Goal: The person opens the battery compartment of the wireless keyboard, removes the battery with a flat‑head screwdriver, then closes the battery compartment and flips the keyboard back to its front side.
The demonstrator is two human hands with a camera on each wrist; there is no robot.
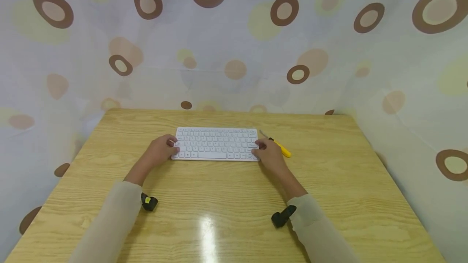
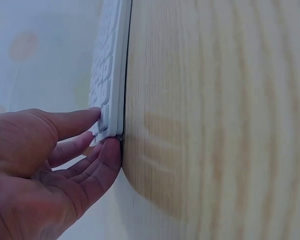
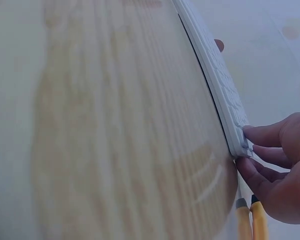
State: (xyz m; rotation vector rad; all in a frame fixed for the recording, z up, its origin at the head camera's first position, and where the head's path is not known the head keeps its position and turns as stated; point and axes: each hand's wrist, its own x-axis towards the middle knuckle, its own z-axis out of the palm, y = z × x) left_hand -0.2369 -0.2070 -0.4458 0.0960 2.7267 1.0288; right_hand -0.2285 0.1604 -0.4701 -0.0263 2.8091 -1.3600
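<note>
A white compact keyboard (image 1: 215,144) lies flat on the table, its long spacebar side towards me. My left hand (image 1: 161,149) grips its left end; in the left wrist view the thumb (image 2: 80,121) presses on the corner keys and the other fingers curl at the end and under edge. At the opposite end my right hand (image 1: 271,156) holds it the same way, with the thumb (image 3: 264,135) on top and a fingertip at the bottom corner. Just beyond the right hand is a screwdriver (image 1: 283,149) with a yellow handle and thin metal shaft, partly hidden by that hand.
The wood-grain table (image 1: 234,198) is glossy and reflects a bright light near its front. Behind it and along its sides hangs a pale cloth (image 1: 234,44) with brown, pink and yellow circles. Small black cameras (image 1: 149,202) are strapped at both wrists.
</note>
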